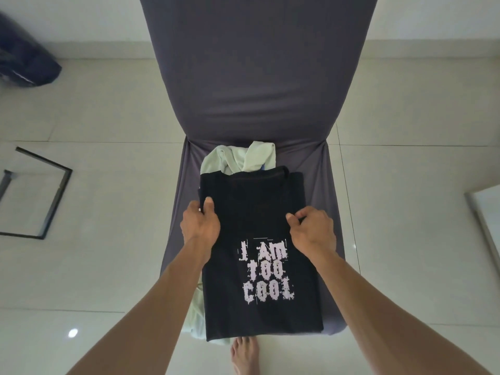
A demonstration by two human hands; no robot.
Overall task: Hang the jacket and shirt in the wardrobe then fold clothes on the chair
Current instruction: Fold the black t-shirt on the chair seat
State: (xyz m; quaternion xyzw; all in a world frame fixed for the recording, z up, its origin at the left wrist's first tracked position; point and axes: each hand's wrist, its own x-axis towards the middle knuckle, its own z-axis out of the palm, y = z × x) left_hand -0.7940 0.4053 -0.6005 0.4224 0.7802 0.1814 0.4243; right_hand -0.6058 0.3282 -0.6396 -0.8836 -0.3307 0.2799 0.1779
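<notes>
On the chair seat, center frame, lies the black tee, part-folded over a pale green garment. Left hand and right hand each pinch a side edge, mid-length. Prob. light, limp, non-slippery fabric w/ no stiffness; best gripped at edges/fold lines w/ both hands.

- The chair wears a plain greyish-purple cover with no pattern.
- On the chair's seat lies a black T-shirt, plain but for pale lilac-white, rough-edged lettering reading "I AM TOO COOL".
- Under the T-shirt, showing at the chair's back edge and left front corner, is a pale mint-green garment.
- Around the chair the floor tiles are glossy off-white with thin grey joints.
- Far left of the chair sits a dark navy bundle.
</notes>
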